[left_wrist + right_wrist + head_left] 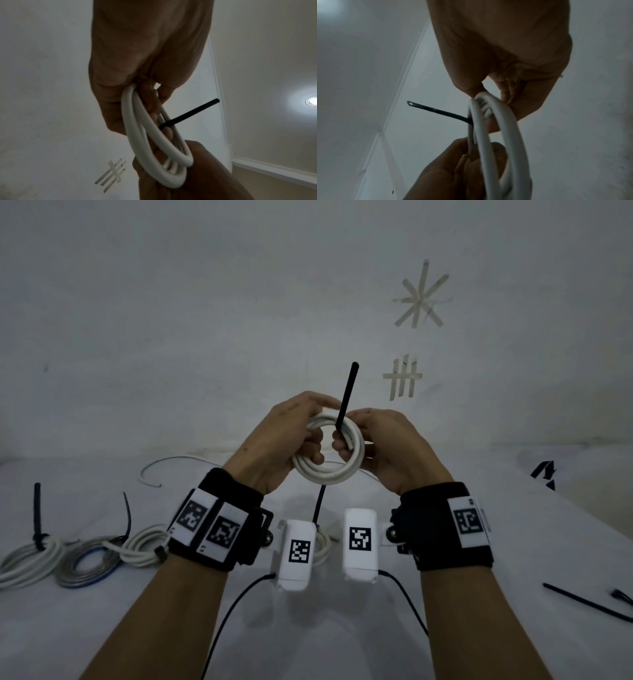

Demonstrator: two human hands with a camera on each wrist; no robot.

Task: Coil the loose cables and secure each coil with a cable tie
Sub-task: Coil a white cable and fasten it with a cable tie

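White cable, wound into a round coil (329, 451), is held up at the centre of the head view between both hands, clear of the table (445, 559). The left hand (281, 436) curls its fingers round the coil's left side, and the left wrist view shows the loops running through that closed grasp. The right hand (380, 446) is at the coil's right side, thumb and fingers pinching a black cable tie (346, 395) against the loops. The tie's long axis runs nearly upright, leaning a little right: its free end stands above the coil toward the upper middle of the frame, while its lower part passes inside the ring at the right hand's fingertips. In the right wrist view the tie (436, 110) juts leftward from the strands, and in the left wrist view (188, 113) it sticks out to the right; its head is hidden behind the fingers, so I cannot tell whether it is threaded yet. The coming move, as I judge it, is to bring the tail round the bundle and feed it through the head, and the right hand is the nearer one, since the tie lies on its side of the ring. At lower left lie three coiled cables (78, 556) already tied, a loose wire (178, 463) behind them, and spare ties (589, 601) at lower right.
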